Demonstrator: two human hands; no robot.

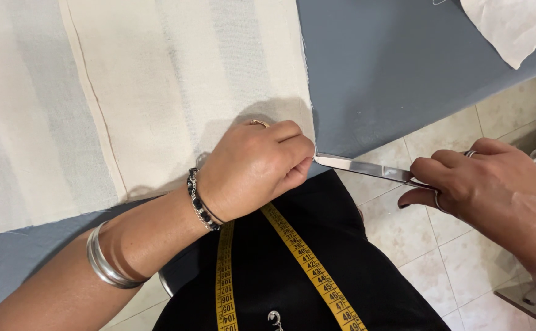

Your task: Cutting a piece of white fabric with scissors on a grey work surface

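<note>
A cream and pale grey striped fabric [157,79] lies over a blue-grey table [390,67]. My left hand [252,168] is closed over the fabric's near right corner at the table edge, pinching the cloth. It wears a ring, a beaded bracelet and silver bangles. My right hand [495,193] grips the handles of metal scissors [366,168]. The blades point left, and their tip meets the fabric edge beside my left fingers. A yellow measuring tape [298,251] hangs down over my black top.
Another piece of cream cloth [513,27] lies at the table's far right corner. Beige floor tiles [440,245] show below the table edge. Some metal legs and an object stand at the right edge.
</note>
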